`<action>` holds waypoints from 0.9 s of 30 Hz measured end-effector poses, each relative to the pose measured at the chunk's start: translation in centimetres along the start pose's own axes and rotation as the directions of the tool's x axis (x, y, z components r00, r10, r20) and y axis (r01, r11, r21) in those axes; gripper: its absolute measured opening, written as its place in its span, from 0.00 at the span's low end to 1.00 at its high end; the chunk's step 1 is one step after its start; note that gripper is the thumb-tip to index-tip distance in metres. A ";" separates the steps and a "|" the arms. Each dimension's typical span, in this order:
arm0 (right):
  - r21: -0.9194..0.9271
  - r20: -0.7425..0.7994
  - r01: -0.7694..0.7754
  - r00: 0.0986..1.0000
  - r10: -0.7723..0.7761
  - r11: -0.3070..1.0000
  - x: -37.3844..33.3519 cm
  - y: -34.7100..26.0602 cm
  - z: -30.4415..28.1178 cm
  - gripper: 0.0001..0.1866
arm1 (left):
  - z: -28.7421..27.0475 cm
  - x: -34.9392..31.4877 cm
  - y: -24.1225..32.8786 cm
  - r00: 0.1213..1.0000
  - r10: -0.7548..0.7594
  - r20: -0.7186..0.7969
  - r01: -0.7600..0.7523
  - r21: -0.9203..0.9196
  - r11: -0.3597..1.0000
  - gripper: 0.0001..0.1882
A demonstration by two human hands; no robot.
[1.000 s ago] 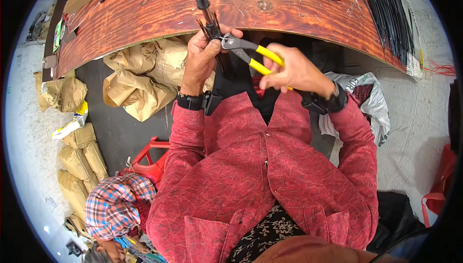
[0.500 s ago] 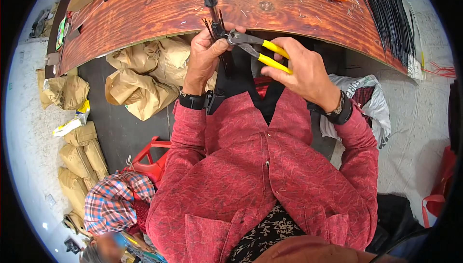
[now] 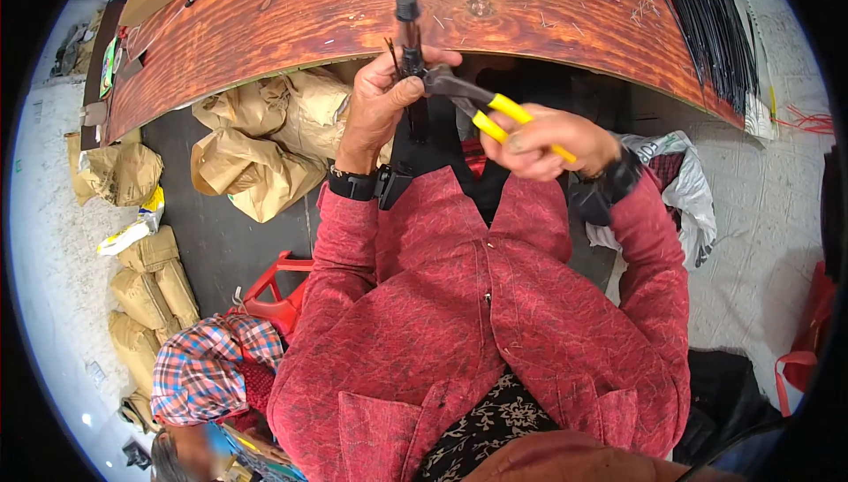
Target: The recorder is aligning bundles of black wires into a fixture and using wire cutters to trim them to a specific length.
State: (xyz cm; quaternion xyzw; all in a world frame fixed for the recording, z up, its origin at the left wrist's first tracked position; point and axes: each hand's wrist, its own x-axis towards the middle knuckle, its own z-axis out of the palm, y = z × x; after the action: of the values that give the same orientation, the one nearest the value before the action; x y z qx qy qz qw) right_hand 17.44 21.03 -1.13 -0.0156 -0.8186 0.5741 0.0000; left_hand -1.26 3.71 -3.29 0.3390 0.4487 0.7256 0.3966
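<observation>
While a black cable piece (image 3: 408, 36) is being held upright above the edge of the wooden surface (image 3: 291, 22), it is being pinched by yellow-handled pliers (image 3: 481, 106).

The cable piece is being gripped by the left hand (image 3: 380, 102), whose grip is closed around its lower part, with thin wire ends standing out beside the fingers. The yellow handles of the pliers are being squeezed by the right hand (image 3: 548, 139), whose grip is closed on them, and the dark nose of the pliers is being pressed against the cable piece just beside the left thumb. Brown paper sacks (image 3: 256, 151) are being kept on the floor under the surface, and a bundle of black cables (image 3: 707, 22) is lying at its right end.
</observation>
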 end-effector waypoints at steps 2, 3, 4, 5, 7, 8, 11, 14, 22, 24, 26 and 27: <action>0.697 0.655 -0.607 0.756 0.007 0.381 0.0 1.5 -1.1 0.20 | 0.1 0.4 0.1 0.999 0.007 0.040 -0.008 0.010 1.000 0.25; 0.697 0.656 -0.609 0.755 0.007 0.378 0.1 1.6 -1.3 0.20 | 0.1 0.3 0.1 0.999 0.000 0.048 -0.001 0.012 1.000 0.25; 0.688 0.693 -0.657 0.720 -0.013 0.308 0.3 1.7 -1.6 0.20 | 0.2 0.1 0.1 0.998 -0.007 0.057 0.006 0.014 1.000 0.25; 0.673 0.727 -0.701 0.685 -0.038 0.237 0.4 1.6 -1.8 0.20 | 0.3 0.0 0.1 0.998 -0.014 0.066 0.013 0.015 1.000 0.25; 0.651 0.756 -0.739 0.651 -0.064 0.172 0.6 1.6 -2.0 0.20 | 0.0 0.0 -0.3 0.998 -0.014 0.059 0.014 0.006 1.000 0.25; 0.675 0.720 -0.694 0.694 -0.018 0.252 0.6 1.5 -1.7 0.19 | -0.1 0.1 -0.4 0.999 -0.016 0.051 0.016 -0.004 1.000 0.25; 0.692 0.632 -0.595 0.773 0.054 0.409 0.6 0.2 -0.3 0.18 | -0.6 0.1 -0.5 1.000 -0.005 0.020 0.006 -0.021 1.000 0.24; 0.081 0.091 -0.304 0.951 0.296 0.949 1.0 -3.5 -0.4 0.16 | -0.9 0.0 -0.3 0.999 0.021 -0.033 -0.022 -0.034 0.999 0.24; -0.014 0.107 -0.212 0.971 0.212 0.977 0.8 -1.5 0.3 0.16 | -0.4 0.0 -0.2 0.999 0.026 -0.033 -0.026 -0.012 1.000 0.22; -0.021 0.079 -0.185 0.979 0.186 0.982 0.6 -1.8 0.3 0.16 | -0.2 0.1 -0.2 0.999 0.023 -0.041 -0.023 0.007 1.000 0.22; -0.031 0.012 -0.136 0.991 0.136 0.990 0.6 -2.6 0.2 0.17 | -0.2 0.1 -0.2 0.999 0.023 -0.042 -0.022 0.017 1.000 0.23; -0.031 0.009 -0.135 0.991 0.135 0.990 0.6 -2.5 0.2 0.17 | -0.3 0.1 -0.2 0.999 0.023 -0.037 -0.023 0.006 1.000 0.23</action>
State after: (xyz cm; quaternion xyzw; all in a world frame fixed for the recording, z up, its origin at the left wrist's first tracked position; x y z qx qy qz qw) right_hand 16.80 20.01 1.19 -0.0677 -0.8244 0.5602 -0.0439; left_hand -1.51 3.77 -3.60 0.3318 0.4540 0.7349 0.3792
